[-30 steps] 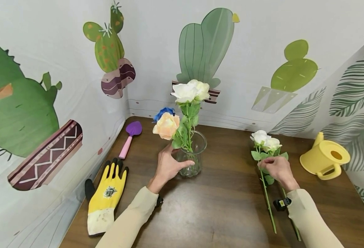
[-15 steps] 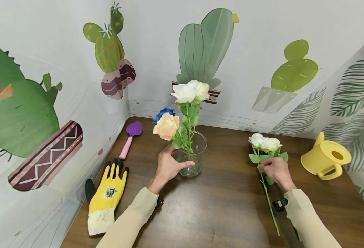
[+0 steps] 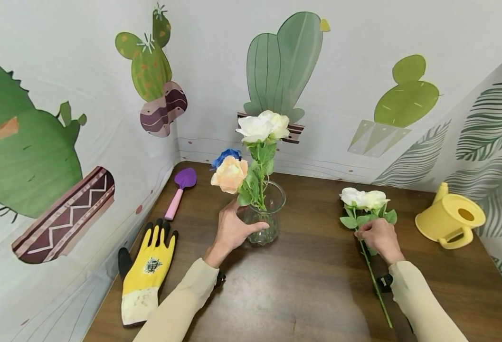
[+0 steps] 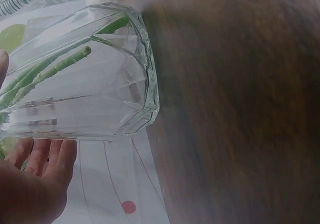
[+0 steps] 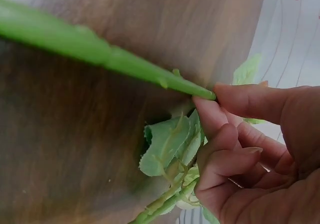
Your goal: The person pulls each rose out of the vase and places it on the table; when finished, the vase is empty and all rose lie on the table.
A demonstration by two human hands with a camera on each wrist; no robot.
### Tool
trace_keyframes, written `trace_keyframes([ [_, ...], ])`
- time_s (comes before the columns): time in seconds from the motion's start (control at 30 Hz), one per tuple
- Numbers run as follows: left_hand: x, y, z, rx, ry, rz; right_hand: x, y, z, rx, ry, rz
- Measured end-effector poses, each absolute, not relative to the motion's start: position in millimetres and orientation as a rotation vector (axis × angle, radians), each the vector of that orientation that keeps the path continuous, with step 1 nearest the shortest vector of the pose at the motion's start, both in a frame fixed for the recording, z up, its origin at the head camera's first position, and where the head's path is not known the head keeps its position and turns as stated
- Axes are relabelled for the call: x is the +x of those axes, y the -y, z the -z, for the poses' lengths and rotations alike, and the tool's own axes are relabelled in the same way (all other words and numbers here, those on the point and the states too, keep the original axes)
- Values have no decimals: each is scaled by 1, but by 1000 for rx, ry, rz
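On the table stands a clear glass vase [image 3: 269, 232] with faceted sides, holding white roses [image 3: 257, 128], a peach rose [image 3: 230, 174] and a blue rose [image 3: 225, 156]. My left hand [image 3: 232, 229] grips it from the left, thumb in front and fingers behind; the left wrist view shows cut green stems [image 4: 55, 74] inside the glass. To the right, my right hand [image 3: 380, 237] pinches the green stem [image 5: 125, 59] of a white rose [image 3: 352, 197] between thumb and forefinger. A second white rose [image 3: 374, 200] lies just beside it, its stem mostly hidden under my forearm.
A yellow watering can [image 3: 445, 216] stands at the right. At the left lie a purple-and-pink trowel [image 3: 180, 192] and a yellow-and-black work glove [image 3: 148, 270]. Behind the wooden table [image 3: 302, 285] hangs a cactus-printed cloth [image 3: 216, 71].
My right hand has drawn the pinched white rose slightly left and toward me, its bloom shifting away from the other one. My left hand and the vase have kept still.
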State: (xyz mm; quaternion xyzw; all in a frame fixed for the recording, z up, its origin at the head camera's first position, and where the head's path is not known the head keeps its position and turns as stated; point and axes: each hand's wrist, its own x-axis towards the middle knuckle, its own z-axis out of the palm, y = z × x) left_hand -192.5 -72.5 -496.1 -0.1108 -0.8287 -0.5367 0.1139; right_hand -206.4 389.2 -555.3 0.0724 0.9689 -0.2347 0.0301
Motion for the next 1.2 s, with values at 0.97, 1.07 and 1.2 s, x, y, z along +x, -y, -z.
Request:
trace_keyframes([
  [0.97, -193, 73, 497, -345, 2417, 1560, -174, -334, 477, 207, -3047, 689],
  [1.07, -192, 73, 497, -343, 2416, 1563, -173, -324, 466, 194, -3089, 716],
  [1.2, -193, 73, 497, -351, 2415, 1561, -172, -308, 450, 156, -3153, 773],
])
